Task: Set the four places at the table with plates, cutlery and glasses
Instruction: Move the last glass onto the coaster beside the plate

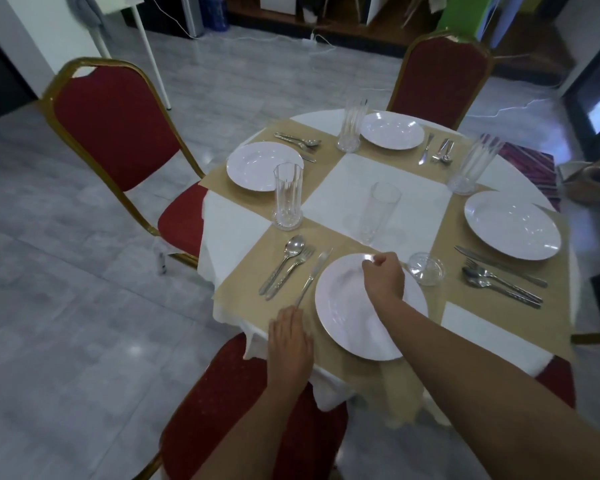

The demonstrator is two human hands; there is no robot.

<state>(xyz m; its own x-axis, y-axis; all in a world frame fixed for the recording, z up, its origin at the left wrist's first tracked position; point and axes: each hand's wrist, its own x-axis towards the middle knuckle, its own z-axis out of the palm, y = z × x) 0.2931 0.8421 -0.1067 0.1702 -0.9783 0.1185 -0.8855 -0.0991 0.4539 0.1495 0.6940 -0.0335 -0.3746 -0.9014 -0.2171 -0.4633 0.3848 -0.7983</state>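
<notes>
Now right hand (384, 279) on plate rim (318, 301)

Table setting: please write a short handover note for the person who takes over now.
Left hand flat on the near placemat, beside the near knife.
Right hand grips the far rim of the near plate.
Done: left plate, far plate, right plate have cutlery and glasses beside; near cutlery is down.
Left: settle this plate; the tall glass stands mid-table, probably for this place.

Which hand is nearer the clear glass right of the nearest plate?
Right. The right hand grips the plate rim just left of the glass; the left hand rests at the table edge across the plate.
</notes>
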